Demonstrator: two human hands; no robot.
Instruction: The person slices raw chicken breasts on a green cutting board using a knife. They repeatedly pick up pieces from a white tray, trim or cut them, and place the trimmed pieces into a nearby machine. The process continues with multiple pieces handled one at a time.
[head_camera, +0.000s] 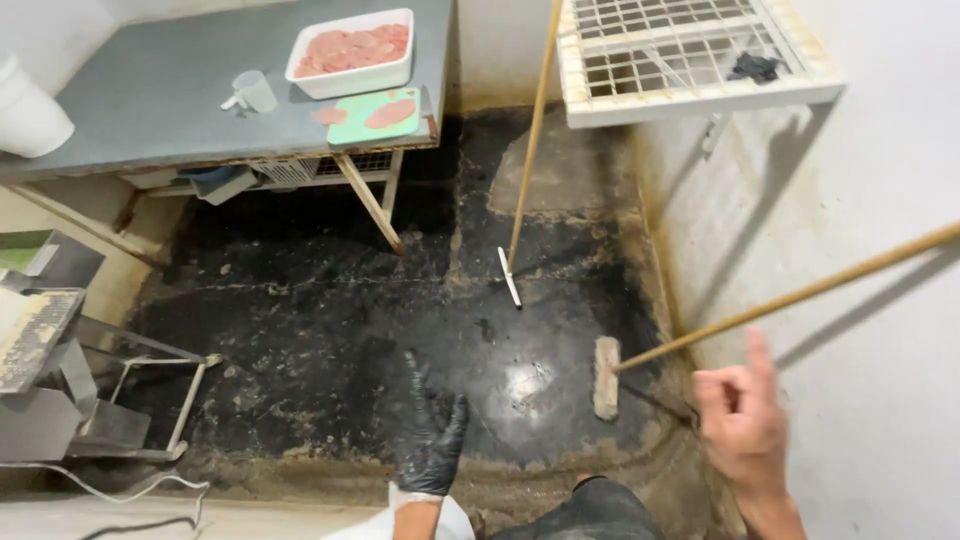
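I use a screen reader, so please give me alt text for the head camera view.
A left hand in a black glove and a bare right hand hang empty over a wet dark floor. A wooden-handled broom leans against the right wall, and a tray of raw meat sits on a grey table.

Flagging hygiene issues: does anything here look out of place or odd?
Yes. An uncovered tray of raw meat sits on the table, directly above a wet, grimy black floor. Only the left hand wears a glove; the right hand is bare.

Table (150, 90) far left, tray (350, 75) on it; squeegee (510, 275) centre; brush (606, 378) right by wall (880, 300).
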